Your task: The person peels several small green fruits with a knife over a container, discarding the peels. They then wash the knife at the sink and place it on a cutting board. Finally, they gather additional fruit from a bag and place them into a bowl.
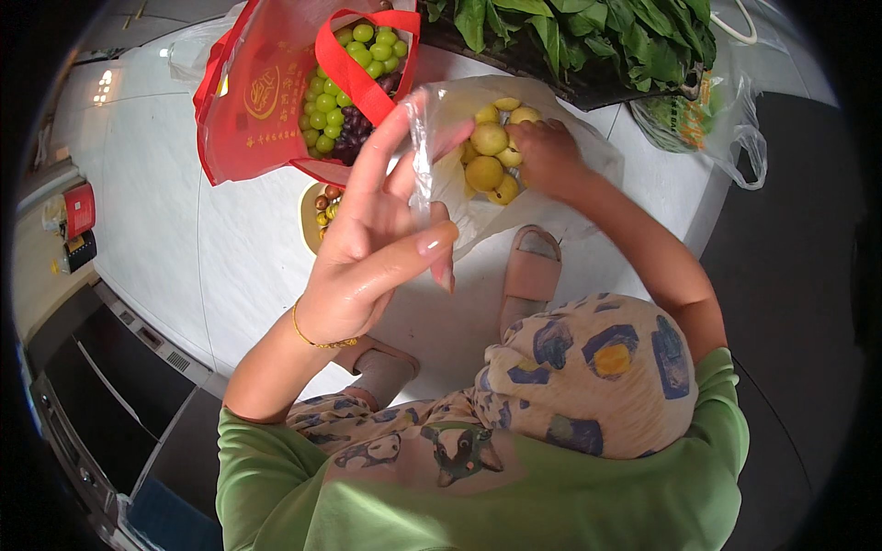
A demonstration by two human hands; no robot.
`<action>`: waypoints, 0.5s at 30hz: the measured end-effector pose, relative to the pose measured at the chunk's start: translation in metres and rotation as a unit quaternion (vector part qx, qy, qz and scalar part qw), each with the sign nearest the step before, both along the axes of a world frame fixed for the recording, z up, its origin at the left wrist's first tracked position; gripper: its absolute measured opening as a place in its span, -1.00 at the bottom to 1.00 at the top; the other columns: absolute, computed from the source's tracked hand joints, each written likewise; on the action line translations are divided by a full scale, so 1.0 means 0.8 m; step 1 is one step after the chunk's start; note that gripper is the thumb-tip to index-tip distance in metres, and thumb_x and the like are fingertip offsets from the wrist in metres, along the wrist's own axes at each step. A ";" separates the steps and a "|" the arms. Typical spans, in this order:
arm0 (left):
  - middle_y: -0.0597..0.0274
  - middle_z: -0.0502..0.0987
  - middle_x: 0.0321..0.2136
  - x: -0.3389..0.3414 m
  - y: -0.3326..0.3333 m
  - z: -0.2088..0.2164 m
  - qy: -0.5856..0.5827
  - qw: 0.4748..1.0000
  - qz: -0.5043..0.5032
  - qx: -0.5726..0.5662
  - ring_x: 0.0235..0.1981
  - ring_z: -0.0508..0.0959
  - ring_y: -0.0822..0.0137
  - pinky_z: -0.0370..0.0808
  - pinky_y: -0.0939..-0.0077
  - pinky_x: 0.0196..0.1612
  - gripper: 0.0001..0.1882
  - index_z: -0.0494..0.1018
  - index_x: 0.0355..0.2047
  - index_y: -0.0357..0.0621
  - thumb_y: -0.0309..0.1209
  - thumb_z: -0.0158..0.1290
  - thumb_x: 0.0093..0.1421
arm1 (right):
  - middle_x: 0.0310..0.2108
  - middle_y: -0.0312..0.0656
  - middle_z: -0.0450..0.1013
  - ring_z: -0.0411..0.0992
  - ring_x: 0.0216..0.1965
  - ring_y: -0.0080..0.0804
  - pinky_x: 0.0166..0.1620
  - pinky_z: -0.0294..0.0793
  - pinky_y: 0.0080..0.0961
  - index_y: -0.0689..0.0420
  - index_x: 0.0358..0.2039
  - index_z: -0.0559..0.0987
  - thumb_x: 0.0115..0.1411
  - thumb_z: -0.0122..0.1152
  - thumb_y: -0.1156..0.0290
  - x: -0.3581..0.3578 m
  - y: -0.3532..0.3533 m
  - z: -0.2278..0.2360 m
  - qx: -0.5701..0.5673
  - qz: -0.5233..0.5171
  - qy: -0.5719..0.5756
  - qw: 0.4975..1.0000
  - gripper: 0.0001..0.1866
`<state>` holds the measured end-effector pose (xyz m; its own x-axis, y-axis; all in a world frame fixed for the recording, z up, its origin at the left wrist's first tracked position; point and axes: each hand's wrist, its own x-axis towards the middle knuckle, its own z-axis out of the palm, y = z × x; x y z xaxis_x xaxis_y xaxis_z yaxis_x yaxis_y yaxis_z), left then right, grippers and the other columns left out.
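Note:
A clear plastic bag (478, 225) with several round yellow fruits (490, 138) inside is spread in front of me. My left hand (367, 220) holds the bag's mouth on its left side, the rim running across its fingers and the thumb stretched out nearer to me. From the right, my right hand (549, 156) reaches into the bag, its fingers curled against a yellow fruit at the right of the pile. Its fingertips are partly hidden by the fruit.
At far left stands a red bag (248, 101) with green grapes (326, 106) and dark grapes (352, 138). A bowl (309, 220) of small brown and yellow items sits beside it. Leafy greens (570, 37) lie at the back, a bag of vegetables (675, 119) to their right.

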<state>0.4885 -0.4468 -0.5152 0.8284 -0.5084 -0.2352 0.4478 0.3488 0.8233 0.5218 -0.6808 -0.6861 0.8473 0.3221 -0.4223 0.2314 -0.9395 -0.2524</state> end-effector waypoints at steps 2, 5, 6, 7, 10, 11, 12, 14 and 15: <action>-0.23 -0.07 0.26 0.002 0.003 0.003 -0.009 1.000 0.008 0.003 -0.61 0.39 0.51 0.48 0.62 -0.48 -0.13 -0.23 0.32 -0.03 -0.32 0.01 0.09 | -0.12 -0.10 0.41 0.36 -0.06 -0.16 -0.02 0.35 -0.34 0.17 -0.03 0.38 0.02 0.12 0.41 -0.011 0.021 -0.005 0.191 -0.106 0.025 0.976 -0.56; -0.23 -0.05 0.25 0.002 0.002 0.004 -0.008 1.000 0.006 0.008 -0.61 0.38 0.51 0.49 0.59 -0.43 -0.15 -0.21 0.31 -0.06 -0.32 0.00 0.09 | -0.01 -0.08 0.37 0.30 0.08 -0.20 0.11 0.27 -0.36 0.18 0.07 0.30 0.04 0.15 0.42 -0.016 0.028 0.001 0.588 -0.253 0.189 0.744 -0.46; -0.24 -0.03 0.25 0.001 0.000 0.004 0.000 1.000 0.008 0.012 -0.61 0.38 0.51 0.49 0.58 -0.41 -0.15 -0.20 0.31 -0.07 -0.33 0.00 0.09 | 0.01 -0.08 0.36 0.29 0.10 -0.22 0.13 0.24 -0.37 0.18 0.08 0.31 0.05 0.16 0.41 -0.017 0.027 0.005 0.643 -0.215 0.189 0.711 -0.46; -0.24 -0.02 0.24 0.000 -0.003 0.003 0.004 1.000 0.011 0.015 -0.61 0.38 0.51 0.50 0.57 -0.40 -0.15 -0.19 0.31 -0.08 -0.33 0.00 0.09 | 0.01 -0.09 0.36 0.29 0.10 -0.24 0.13 0.25 -0.38 0.18 0.08 0.31 0.06 0.17 0.40 -0.015 0.022 0.010 0.650 -0.167 0.165 0.723 -0.46; -0.22 0.00 0.24 0.000 -0.003 0.004 0.006 1.000 0.012 0.024 -0.61 0.38 0.51 0.51 0.52 -0.35 -0.18 -0.16 0.30 -0.10 -0.34 -0.01 0.10 | 0.00 -0.14 0.37 0.34 0.03 -0.32 0.07 0.32 -0.43 0.18 0.08 0.33 0.09 0.14 0.34 -0.007 0.004 0.026 0.399 -0.092 0.070 0.910 -0.48; -0.21 0.00 0.24 0.001 -0.002 0.005 0.000 1.000 0.011 0.027 -0.62 0.38 0.51 0.51 0.51 -0.34 -0.20 -0.15 0.30 -0.11 -0.35 -0.02 0.10 | -0.01 -0.15 0.37 0.36 0.00 -0.35 0.03 0.35 -0.45 0.18 0.08 0.33 0.10 0.10 0.28 -0.002 -0.004 0.031 0.329 -0.089 0.053 0.939 -0.48; -0.19 0.01 0.24 0.002 0.001 0.007 0.010 1.000 0.012 0.023 -0.61 0.39 0.50 0.51 0.50 -0.31 -0.21 -0.14 0.30 -0.12 -0.36 -0.02 0.11 | -0.02 -0.16 0.38 0.39 -0.04 -0.38 -0.01 0.38 -0.48 0.17 0.08 0.33 0.14 0.02 0.16 0.005 -0.012 0.038 0.326 -0.132 0.071 0.933 -0.47; -0.16 0.03 0.24 0.005 0.005 0.008 0.017 1.000 0.011 0.015 -0.59 0.40 0.49 0.51 0.47 -0.26 -0.24 -0.12 0.29 -0.14 -0.40 -0.04 0.12 | -0.07 -0.17 0.40 0.43 -0.15 -0.42 -0.11 0.44 -0.52 0.17 0.06 0.34 0.18 -0.05 0.05 0.014 -0.028 0.052 0.387 -0.264 0.176 0.866 -0.45; -0.13 0.08 0.22 0.004 0.005 0.008 0.012 0.999 0.019 0.041 -0.56 0.40 0.49 0.50 0.49 -0.24 -0.25 -0.12 0.29 -0.15 -0.45 -0.04 0.12 | -0.11 -0.17 0.42 0.45 -0.22 -0.43 -0.17 0.47 -0.52 0.19 0.04 0.35 0.17 -0.05 0.06 0.022 -0.038 0.062 0.442 -0.346 0.254 0.788 -0.46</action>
